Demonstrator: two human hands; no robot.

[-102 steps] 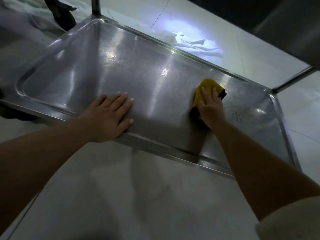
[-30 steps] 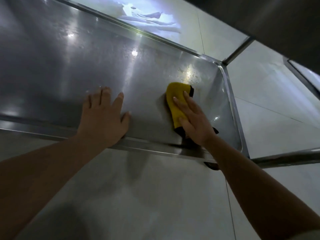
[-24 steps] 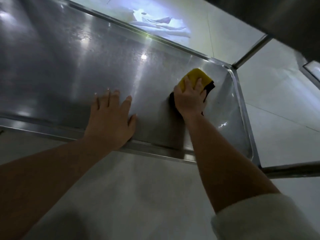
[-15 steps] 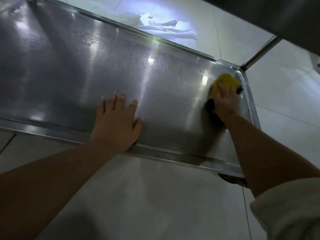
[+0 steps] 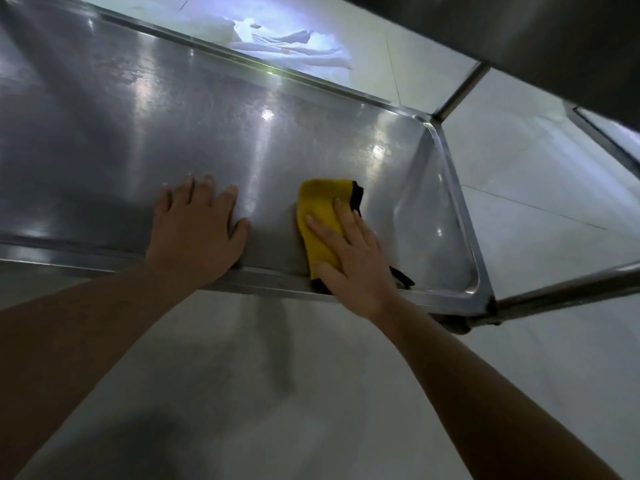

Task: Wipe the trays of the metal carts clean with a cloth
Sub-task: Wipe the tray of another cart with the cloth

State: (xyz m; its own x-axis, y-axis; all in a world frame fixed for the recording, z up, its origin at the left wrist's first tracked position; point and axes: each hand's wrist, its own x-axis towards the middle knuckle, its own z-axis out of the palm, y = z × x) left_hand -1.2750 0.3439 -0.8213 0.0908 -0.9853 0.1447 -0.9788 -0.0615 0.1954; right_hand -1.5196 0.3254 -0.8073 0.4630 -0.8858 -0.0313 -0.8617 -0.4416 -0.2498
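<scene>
Seemingly to steady the cart, left hand (image 5: 195, 230) rests flat w/ fingers spread on metal tray (image 5: 104, 133) at 9 o'clock; right hand (image 5: 353, 252), fingers straight, presses yellow cloth (image 5: 320, 209) (black underside) onto tray near front rim, 3 o'clock, mid-wipe.

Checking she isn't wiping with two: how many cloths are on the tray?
1: the yellow cloth lies on the tray near its right end, under the right hand.

No legible text, label, brand, number or sign appears on the metal tray (image 5: 173, 140), the yellow cloth (image 5: 320, 216), or the surrounding floor (image 5: 536, 174).
</scene>
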